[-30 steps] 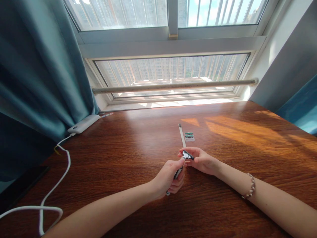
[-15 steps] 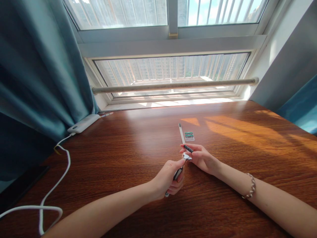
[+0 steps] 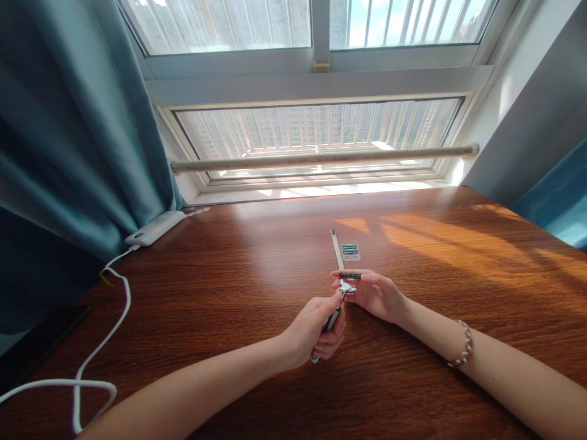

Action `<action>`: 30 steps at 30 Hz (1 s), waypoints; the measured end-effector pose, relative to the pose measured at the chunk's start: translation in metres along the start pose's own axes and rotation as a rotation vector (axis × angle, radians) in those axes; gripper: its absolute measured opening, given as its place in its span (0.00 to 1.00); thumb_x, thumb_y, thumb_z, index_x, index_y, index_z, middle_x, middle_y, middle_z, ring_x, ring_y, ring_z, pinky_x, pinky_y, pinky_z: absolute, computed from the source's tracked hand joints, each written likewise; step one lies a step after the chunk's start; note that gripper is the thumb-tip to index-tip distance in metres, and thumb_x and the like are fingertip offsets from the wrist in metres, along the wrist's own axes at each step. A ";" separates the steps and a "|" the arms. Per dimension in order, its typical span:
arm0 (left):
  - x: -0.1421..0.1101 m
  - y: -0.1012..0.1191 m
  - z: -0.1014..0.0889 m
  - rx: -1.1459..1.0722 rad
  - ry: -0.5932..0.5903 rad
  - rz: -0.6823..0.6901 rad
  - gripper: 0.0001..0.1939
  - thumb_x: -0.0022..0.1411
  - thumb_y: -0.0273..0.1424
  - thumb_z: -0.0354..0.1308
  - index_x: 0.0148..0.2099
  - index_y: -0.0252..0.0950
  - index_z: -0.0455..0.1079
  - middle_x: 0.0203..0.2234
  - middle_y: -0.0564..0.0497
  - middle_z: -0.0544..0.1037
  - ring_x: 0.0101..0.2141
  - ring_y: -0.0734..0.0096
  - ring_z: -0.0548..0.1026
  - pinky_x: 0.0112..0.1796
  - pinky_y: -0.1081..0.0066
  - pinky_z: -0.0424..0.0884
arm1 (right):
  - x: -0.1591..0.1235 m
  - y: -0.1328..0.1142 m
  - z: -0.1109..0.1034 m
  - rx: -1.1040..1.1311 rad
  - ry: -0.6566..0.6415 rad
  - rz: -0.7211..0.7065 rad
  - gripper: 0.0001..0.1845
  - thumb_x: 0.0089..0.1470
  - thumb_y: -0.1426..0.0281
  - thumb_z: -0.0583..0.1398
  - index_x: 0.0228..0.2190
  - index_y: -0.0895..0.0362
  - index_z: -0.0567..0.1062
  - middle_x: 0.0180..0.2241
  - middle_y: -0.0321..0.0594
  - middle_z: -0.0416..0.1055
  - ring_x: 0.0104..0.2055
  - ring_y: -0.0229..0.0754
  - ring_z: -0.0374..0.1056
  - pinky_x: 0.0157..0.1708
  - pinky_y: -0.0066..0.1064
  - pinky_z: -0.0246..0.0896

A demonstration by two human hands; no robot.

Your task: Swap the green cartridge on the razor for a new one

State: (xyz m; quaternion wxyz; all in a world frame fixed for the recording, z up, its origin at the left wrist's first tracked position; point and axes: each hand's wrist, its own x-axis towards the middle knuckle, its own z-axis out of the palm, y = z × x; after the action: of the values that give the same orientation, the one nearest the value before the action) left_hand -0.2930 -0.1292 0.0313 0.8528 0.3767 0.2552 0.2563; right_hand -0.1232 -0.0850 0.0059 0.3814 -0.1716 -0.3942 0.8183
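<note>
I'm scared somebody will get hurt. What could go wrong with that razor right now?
The right hand holds the small blade in its bare fingers, so a fingertip might get nicked. The blade also looks apart from the handle in the left hand, so if those fingers loosened, it could drop onto the table.

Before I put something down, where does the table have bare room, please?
The table has bare room on the left, between the white cable and the left hand, and on the right, beyond the right hand, rightward from the blade pack. Crowded: the middle, where both hands, razor handle, thin white stick and blade pack sit close.
</note>
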 end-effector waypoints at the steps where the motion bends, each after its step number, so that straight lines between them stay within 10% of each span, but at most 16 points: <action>1: 0.000 0.000 -0.001 -0.003 0.004 0.010 0.23 0.61 0.44 0.41 0.22 0.34 0.56 0.07 0.61 0.49 0.09 0.84 0.45 0.10 0.82 0.42 | 0.001 -0.002 -0.001 -0.035 0.012 0.001 0.21 0.47 0.62 0.56 0.41 0.60 0.73 0.36 0.45 0.72 0.37 0.41 0.66 0.41 0.35 0.57; 14: 0.015 0.012 -0.027 -0.030 0.211 0.207 0.18 0.60 0.42 0.46 0.25 0.34 0.56 0.09 0.61 0.52 0.10 0.85 0.46 0.11 0.83 0.43 | 0.005 -0.054 -0.033 -1.681 0.280 -0.085 0.19 0.42 0.66 0.61 0.39 0.60 0.73 0.34 0.41 0.66 0.28 0.37 0.63 0.33 0.30 0.60; 30: 0.017 0.012 -0.025 0.031 0.326 0.232 0.17 0.59 0.44 0.47 0.28 0.36 0.52 0.17 0.61 0.57 0.11 0.89 0.46 0.10 0.85 0.41 | -0.004 -0.047 -0.017 -1.992 0.242 0.242 0.11 0.49 0.66 0.56 0.34 0.58 0.71 0.34 0.44 0.64 0.35 0.43 0.65 0.35 0.29 0.55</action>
State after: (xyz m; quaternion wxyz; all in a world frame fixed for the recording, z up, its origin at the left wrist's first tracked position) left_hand -0.2992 -0.0990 0.0214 0.7591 0.3700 0.3486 0.4066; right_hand -0.0877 -0.0604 0.0316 0.0164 -0.5325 -0.8367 0.1270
